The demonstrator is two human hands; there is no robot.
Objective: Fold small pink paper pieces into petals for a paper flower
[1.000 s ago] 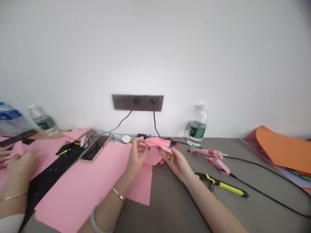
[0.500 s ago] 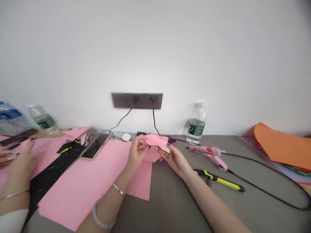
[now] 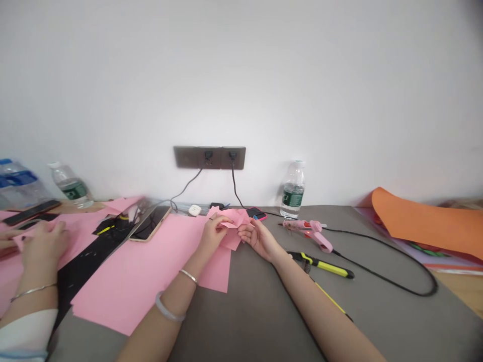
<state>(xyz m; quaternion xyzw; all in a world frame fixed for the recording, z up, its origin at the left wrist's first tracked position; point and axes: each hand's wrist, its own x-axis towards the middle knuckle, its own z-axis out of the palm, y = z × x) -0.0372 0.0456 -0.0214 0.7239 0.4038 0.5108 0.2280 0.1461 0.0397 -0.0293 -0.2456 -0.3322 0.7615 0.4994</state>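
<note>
A creased, folded piece of pink paper [image 3: 234, 217] is held up between both hands, above the table near the sockets. My left hand [image 3: 214, 232] pinches its left side with the fingers closed. At its right edge my right hand [image 3: 260, 238] grips the paper between thumb and fingers, the other fingers curled below. Large pink sheets [image 3: 151, 269] lie flat under and beside my left forearm. Part of the folded paper's underside is hidden by my hands.
On the right lie a pink glue gun [image 3: 307, 231] with its cord, yellow-black pliers [image 3: 324, 266] and orange paper [image 3: 426, 221]. A water bottle [image 3: 293, 193] stands by the wall. A phone [image 3: 151, 223] rests on the left, where a co-worker's hands [image 3: 43, 246] handle pink paper.
The pink paper has been turned and bunched closer between my fingers, and my left hand has closed into a tighter pinch. The view has shifted slightly to the right.
</note>
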